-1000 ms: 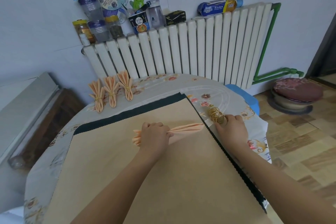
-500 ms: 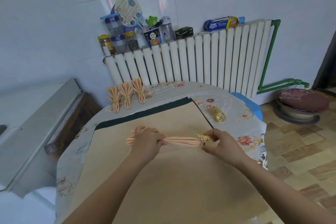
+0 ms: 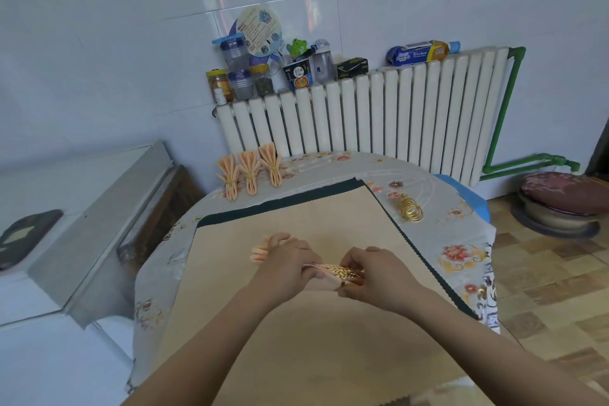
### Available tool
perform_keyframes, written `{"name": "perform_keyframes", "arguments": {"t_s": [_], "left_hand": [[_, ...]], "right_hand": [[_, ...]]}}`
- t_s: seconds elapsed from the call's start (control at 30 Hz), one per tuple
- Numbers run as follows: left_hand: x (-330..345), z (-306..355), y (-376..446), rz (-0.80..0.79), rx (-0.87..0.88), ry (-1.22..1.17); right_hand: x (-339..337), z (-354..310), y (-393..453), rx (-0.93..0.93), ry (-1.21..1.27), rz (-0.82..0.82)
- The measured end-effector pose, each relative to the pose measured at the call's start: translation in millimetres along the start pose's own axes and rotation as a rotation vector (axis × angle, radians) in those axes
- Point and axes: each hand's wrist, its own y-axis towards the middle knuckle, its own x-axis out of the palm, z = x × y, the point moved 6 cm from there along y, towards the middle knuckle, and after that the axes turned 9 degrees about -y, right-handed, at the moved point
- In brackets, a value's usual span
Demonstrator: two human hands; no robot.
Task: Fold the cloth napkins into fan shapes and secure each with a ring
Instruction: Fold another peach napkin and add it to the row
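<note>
Bare beige rectangular cloth mat point(image 3: 296, 333) lay open around hands. Obstacles: pile of gold metal rings point(image 3: 411, 211) right; three finished peach fan-folded napkins point(image 3: 249, 171) far left.

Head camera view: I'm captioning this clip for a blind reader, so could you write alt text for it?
Two hands work a gold leaf-shaped ring onto a pleated peach napkin over a tan cloth: left hand grips the pleats, right hand holds the ring. Three finished fans and spare gold rings lie farther back.
</note>
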Motion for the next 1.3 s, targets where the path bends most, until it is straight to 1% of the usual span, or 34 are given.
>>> {"name": "perform_keyframes", "arguments": {"t_s": [0.17, 0.3, 0.43, 0.53, 0.6, 0.67, 0.7, 0.77, 0.83, 0.87, 0.9, 0.93, 0.97, 1.0, 1.03, 1.07, 1.17, 1.3], "left_hand": [[0.6, -4.4, -3.8, -0.021, -0.007, -0.024], [2.0, 0.0, -3.4, -0.050, 0.044, -0.050], [2.2, 0.7, -1.1, -0.132, 0.077, -0.087], [4.7, 5.7, -4.4, -0.188, 0.159, -0.039], [9.4, 4.9, -8.5, -0.166, 0.206, 0.014], [11.0, -0.8, -14.0, -0.098, 0.182, 0.062], [12.2, -3.7, -17.1, -0.081, 0.126, 0.085], [14.5, -14.7, -25.0, -0.045, -0.057, 0.084], [9.7, -24.1, -37.3, 0.103, -0.297, -0.032], [9.2, -27.9, -45.7, 0.162, -0.435, -0.152], [14.2, -32.7, -54.2, 0.186, -0.586, -0.334], [24.1, -35.7, -61.2, 0.182, -0.724, -0.565], [35.1, -35.3, -66.0, 0.172, -0.824, -0.796], [43.9, -34.8, -69.8, 0.165, -0.883, -0.966], [49.6, -32.7, -70.3, 0.161, -0.905, -1.060], [51.3, -30.4, -70.0, 0.167, -0.912, -1.099], [55.3, -31.4, -68.6, 0.208, -0.935, -1.147], [57.6, -33.8, -65.6, 0.241, -0.964, -1.129]], "right_hand": [[4.3, -11.3, 0.3, -0.011, -0.004, -0.008], [4.6, -20.6, -0.5, -0.010, -0.012, -0.004], [8.7, -29.6, -2.4, -0.002, -0.013, 0.005], [17.5, -31.4, -7.5, 0.069, 0.041, -0.009], [25.5, -34.4, -9.8, 0.095, 0.029, -0.026], [34.4, -40.9, -10.2, 0.095, -0.009, -0.053], [37.8, -42.8, -10.2, 0.104, -0.014, -0.060], [41.8, -43.1, -9.8, 0.137, 0.012, -0.069], [44.3, -37.7, -7.2, 0.194, 0.093, -0.089], [45.3, -34.1, -5.5, 0.226, 0.147, -0.101], [47.2, -30.4, -3.1, 0.253, 0.201, -0.114], [48.9, -27.3, -0.6, 0.273, 0.255, -0.128], [51.1, -25.0, 2.1, 0.294, 0.319, -0.145], [53.9, -24.8, 4.8, 0.316, 0.392, -0.165], [55.9, -23.9, 6.1, 0.345, 0.466, -0.179], [57.1, -23.6, 6.3, 0.371, 0.520, -0.189], [57.8, -24.3, 7.0, 0.414, 0.576, -0.191], [61.1, -25.4, 9.2, 0.465, 0.629, -0.192]]}}
